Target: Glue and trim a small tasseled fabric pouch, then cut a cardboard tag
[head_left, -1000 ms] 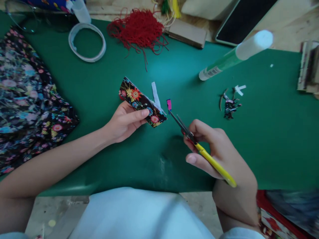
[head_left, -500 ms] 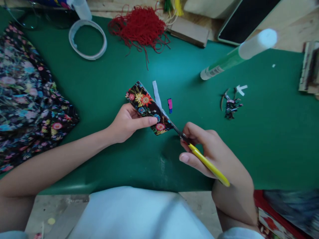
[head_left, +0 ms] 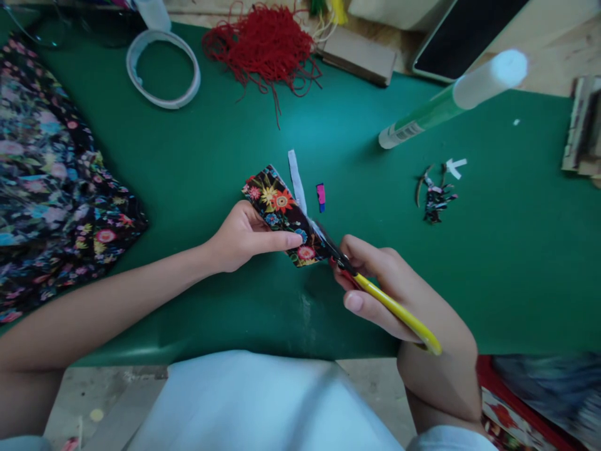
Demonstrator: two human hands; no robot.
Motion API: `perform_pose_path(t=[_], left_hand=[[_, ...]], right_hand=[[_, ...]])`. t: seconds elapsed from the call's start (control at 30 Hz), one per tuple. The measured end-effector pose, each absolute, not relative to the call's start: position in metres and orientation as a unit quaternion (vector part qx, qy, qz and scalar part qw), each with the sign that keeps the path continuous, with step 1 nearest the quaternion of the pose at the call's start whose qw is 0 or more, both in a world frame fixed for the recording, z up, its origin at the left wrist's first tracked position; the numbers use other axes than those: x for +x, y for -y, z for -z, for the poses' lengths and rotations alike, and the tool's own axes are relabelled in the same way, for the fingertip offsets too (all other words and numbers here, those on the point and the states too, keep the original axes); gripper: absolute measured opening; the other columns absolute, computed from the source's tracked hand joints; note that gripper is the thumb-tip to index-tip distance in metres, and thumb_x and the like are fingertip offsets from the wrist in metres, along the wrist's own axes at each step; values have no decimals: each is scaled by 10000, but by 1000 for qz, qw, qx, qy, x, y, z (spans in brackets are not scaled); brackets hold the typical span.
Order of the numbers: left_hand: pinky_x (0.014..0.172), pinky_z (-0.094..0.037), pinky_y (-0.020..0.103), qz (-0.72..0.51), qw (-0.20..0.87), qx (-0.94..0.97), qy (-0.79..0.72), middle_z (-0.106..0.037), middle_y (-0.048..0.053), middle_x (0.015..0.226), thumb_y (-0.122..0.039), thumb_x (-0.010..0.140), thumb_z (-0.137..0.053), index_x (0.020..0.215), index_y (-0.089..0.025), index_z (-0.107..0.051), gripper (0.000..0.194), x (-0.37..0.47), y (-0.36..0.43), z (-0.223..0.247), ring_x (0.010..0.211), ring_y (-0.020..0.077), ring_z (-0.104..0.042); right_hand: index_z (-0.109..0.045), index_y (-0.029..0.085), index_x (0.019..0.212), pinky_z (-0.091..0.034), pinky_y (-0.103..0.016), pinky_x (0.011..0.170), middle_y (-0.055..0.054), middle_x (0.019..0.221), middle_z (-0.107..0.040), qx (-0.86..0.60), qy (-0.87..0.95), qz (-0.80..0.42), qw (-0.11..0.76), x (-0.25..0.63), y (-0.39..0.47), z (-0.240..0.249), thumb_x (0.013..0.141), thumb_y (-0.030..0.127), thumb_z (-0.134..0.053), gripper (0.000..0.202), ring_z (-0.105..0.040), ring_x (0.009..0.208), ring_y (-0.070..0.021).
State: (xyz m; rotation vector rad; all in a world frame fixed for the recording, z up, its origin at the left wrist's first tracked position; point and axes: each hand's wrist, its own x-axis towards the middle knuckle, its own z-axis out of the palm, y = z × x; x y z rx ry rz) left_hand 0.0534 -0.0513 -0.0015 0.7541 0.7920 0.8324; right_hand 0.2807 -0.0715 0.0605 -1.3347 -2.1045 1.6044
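A green mat (head_left: pixel 197 175) covers most of the worktop (head_left: pixel 554 44). A big flowery cloth (head_left: pixel 51 181) lies on the mat at the left. A heap of red string (head_left: pixel 263 44) sits at the top, with a white tape ring (head_left: pixel 162 69) beside it. A glue stick (head_left: pixel 451 100) lies at the right. The left hand (head_left: pixel 244 238) is closed on a small flowery fabric piece (head_left: pixel 282 213) in the middle of the mat. The right hand (head_left: pixel 399 294) grips yellow scissors (head_left: pixel 389 304), and their blades touch the piece's right end. A tiny pink scrap (head_left: pixel 320 196) lies just beside the piece
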Motion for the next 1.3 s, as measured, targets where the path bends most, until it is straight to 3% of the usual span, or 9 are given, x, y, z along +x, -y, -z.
perform_pose_path(t=[1.0,1.3], left_hand=[[845,-646,371,-399,767,352,-359,-803,29,888,-316,703,-876,806,-191,-792,182,54,50,4,846,229,-772],[817,-640,331,-401,758,357,-371,-802,33,885,-324,704,-874,794,-179,-788,191,55,52,3,837,220,-769]], right_hand=[[-359,232,780,-220,-254,452,75,571,-388,-469,728,-491,92,275,76,-60,894,623,-572,459,-305,466,-84],[-371,229,773,-190,-254,453,75,533,-344,-465,708,-523,98,278,76,-54,914,656,-495,467,-272,456,-86]])
